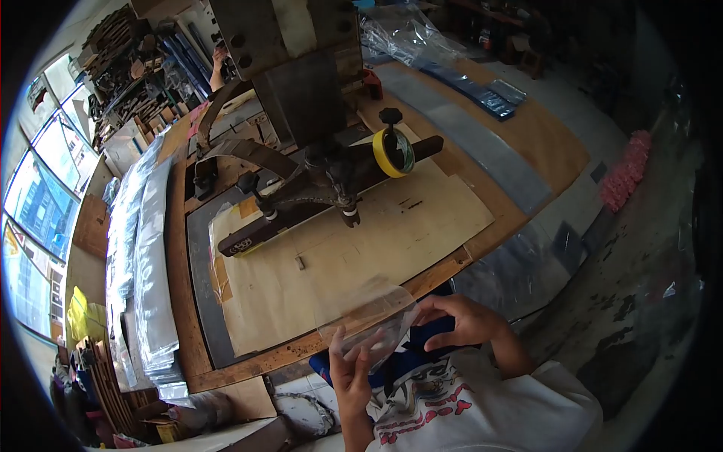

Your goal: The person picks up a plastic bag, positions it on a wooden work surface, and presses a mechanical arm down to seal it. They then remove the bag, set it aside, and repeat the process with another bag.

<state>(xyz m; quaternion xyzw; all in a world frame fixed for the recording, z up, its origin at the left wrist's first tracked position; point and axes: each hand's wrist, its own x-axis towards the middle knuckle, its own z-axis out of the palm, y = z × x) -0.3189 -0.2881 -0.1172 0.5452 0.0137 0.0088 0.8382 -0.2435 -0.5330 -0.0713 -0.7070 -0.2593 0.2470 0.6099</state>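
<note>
Head view: clear bag (pixel 367 325) between hands

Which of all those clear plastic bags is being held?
The single clear bag at the table's near edge, pinched between both hands; the other bags lie in a stack along the table's left side.

head cam only | worn up top, tilted forward and down | fisheye so edges curve hard | desk (pixel 331 256) fills the middle, pretty close | own hands at bottom edge | no second view
</note>
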